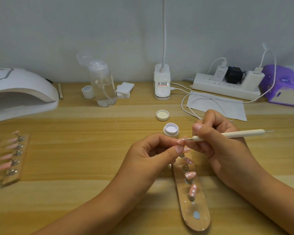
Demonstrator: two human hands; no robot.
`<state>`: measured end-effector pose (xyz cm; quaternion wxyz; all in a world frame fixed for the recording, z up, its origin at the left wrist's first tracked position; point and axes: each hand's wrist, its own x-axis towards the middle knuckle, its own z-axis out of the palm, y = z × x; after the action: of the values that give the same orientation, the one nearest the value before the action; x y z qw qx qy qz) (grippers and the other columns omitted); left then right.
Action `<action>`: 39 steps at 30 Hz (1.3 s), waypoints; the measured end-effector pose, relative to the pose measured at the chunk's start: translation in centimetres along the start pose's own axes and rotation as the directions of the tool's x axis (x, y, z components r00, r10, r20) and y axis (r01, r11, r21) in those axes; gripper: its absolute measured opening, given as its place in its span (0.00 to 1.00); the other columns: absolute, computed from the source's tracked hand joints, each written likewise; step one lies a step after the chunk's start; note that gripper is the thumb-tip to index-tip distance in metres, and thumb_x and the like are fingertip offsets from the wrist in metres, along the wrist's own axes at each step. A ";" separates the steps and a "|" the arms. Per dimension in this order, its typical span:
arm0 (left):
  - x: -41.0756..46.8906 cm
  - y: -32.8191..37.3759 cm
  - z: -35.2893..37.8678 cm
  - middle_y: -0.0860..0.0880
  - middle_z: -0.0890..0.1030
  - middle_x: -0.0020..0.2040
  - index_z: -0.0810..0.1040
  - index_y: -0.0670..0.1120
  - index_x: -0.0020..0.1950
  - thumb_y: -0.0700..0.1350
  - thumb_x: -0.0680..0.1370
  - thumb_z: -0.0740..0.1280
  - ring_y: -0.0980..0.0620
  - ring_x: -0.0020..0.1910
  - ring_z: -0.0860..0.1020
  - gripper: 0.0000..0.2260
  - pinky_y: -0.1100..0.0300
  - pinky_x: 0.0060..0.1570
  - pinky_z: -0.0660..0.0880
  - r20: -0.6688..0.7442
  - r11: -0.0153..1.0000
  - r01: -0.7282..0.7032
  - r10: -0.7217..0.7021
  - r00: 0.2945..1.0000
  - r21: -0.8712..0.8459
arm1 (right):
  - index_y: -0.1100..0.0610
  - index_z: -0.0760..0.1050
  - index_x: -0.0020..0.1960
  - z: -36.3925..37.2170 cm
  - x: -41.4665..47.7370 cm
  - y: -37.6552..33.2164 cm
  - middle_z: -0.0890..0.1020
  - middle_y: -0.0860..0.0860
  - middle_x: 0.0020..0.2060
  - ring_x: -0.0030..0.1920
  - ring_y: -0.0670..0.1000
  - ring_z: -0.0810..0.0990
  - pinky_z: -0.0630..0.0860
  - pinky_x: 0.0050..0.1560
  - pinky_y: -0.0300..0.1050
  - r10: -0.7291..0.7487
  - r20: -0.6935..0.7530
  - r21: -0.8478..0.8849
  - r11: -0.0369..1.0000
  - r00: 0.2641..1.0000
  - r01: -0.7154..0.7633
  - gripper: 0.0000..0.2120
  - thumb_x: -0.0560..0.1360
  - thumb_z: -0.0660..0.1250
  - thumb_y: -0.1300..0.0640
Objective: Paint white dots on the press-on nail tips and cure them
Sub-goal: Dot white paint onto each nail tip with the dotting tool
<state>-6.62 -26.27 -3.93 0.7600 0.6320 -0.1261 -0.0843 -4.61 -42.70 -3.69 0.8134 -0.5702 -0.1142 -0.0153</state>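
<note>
Reference point: the open pot of white gel [171,129], standing on the wooden table [92,167].

Left hand [151,155]: fingers curled. Thumb and forefinger pinch one pink nail tip [180,141], held just in front of the pot on the person's side and slightly right of it.

Right hand [217,141]: fingers curled round a white dotting tool [227,134], pen fashion, just right of the pot. The tool's metal point meets the right edge of the pinched nail tip; actual contact cannot be confirmed. The shaft runs rightward away from the pot, roughly level.

Holder strip [195,223]: lies nearer the person than the pot. It begins beneath both hands and runs toward the person. It carries further pink tips [190,175] bearing white dots.

Lid [162,115]: just behind the pot, inside facing up.

Second holder strip [15,177]: well left of the pot, carrying pink tips. The view is blurred there, so dots cannot be judged.

Curing lamp [20,92]: far left of the pot and behind it, with a light showing on its top.

Pump bottle [103,85]: behind the pot, to the left.

Power strip [226,87]: behind the pot, to the right, with plugs inserted.
</note>
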 end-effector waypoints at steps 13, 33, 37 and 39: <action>0.1 -0.3 -0.1 0.54 0.83 0.35 0.84 0.49 0.38 0.43 0.68 0.72 0.62 0.34 0.77 0.03 0.71 0.38 0.73 -0.001 1.000 -0.012 0.012 1.000 -0.024 | 0.51 0.70 0.28 0.1 0.0 -0.2 0.67 0.49 0.23 0.25 0.43 0.72 0.80 0.37 0.39 0.027 -0.025 0.052 0.998 0.999 -0.025 0.13 0.70 0.67 0.60; 0.5 -1.1 -0.9 0.52 0.83 0.40 0.84 0.53 0.48 0.52 0.70 0.72 0.59 0.41 0.79 0.08 0.69 0.42 0.74 -0.002 0.996 0.017 -0.017 1.000 -0.092 | 0.49 0.78 0.46 -1.3 4.4 1.2 0.80 0.45 0.37 0.40 0.48 0.78 0.74 0.42 0.44 -0.259 0.105 -0.741 0.624 0.960 0.250 0.13 0.74 0.62 0.41; 0.5 -1.3 -1.0 0.52 0.83 0.40 0.84 0.52 0.48 0.52 0.71 0.71 0.59 0.41 0.79 0.08 0.69 0.41 0.74 0.015 0.998 0.007 -0.006 1.000 -0.069 | 0.54 0.79 0.47 -1.5 4.7 1.7 0.79 0.47 0.35 0.39 0.48 0.76 0.73 0.39 0.40 -0.270 0.162 -0.771 0.566 0.949 0.292 0.18 0.75 0.61 0.40; 0.5 -1.3 -1.0 0.52 0.83 0.40 0.84 0.52 0.47 0.51 0.71 0.71 0.60 0.40 0.79 0.07 0.69 0.41 0.74 0.023 0.998 0.003 -0.002 1.000 -0.069 | 0.53 0.78 0.46 -1.4 4.8 1.8 0.79 0.46 0.35 0.40 0.46 0.75 0.72 0.38 0.37 -0.268 0.184 -0.780 0.546 0.946 0.306 0.18 0.75 0.61 0.40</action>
<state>-5.83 -25.69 -5.31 0.7799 0.6043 -0.1311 -0.0969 0.56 -42.89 -4.79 0.4547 -0.8470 -0.2041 -0.1851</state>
